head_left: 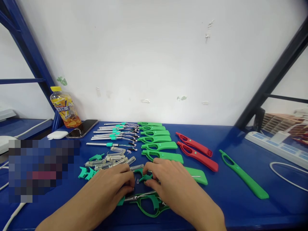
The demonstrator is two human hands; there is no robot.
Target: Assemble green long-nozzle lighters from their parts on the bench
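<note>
My left hand [117, 181] is closed, fingers curled by small metal bits [137, 181] on the table; what its fingertips hold, if anything, is hidden. Thumb and forefinger of my right hand [169, 181] close around a small teal plastic piece [146, 177]. Just below both hands lies a green lighter shell [141, 208] with an oval loop, a metal rod and a teal trigger in it, partly covered by my right hand. Left of my hands are several clear fuel tanks [115, 157] and loose teal triggers [90, 174].
Metal rods with wires [102, 144] lie in a row at the back, beside stacked green shells [160, 146]. Two red shells [198, 155] and another green shell [247, 176] lie to the right. A bottle [64, 109], a phone [82, 128] and a power strip [279, 147] stand around the edges.
</note>
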